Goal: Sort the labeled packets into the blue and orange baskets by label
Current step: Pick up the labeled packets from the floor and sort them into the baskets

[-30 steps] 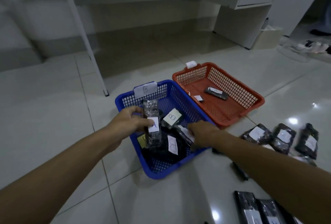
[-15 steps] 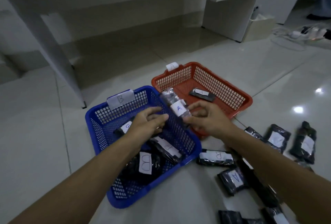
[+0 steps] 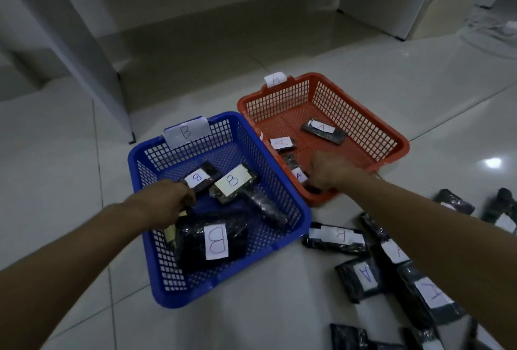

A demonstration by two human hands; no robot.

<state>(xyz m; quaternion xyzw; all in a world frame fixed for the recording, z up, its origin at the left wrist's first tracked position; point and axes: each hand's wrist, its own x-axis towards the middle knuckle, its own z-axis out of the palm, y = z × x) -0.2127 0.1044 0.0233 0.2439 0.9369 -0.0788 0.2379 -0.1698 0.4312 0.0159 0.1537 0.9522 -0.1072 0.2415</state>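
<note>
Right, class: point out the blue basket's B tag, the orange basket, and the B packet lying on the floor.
blue basket's B tag (image 3: 185,132), head view, on the paper's middle.
orange basket (image 3: 391,137), head view, on its right wall.
B packet on the floor (image 3: 337,236), head view, on its white label.

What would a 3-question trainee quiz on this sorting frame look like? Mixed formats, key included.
1. True or false: the orange basket carries a tag marked B.
2. Multiple choice: the left hand is over (a) the blue basket, (b) the orange basket, (c) the floor.
3. Short answer: what letter is on the packet at the right hand?

Key
1. False. Its tag reads A; the blue basket's tag reads B.
2. (a).
3. A. The packet lies in the orange basket at the fingers; whether the grip is closed on it cannot be told.
</note>
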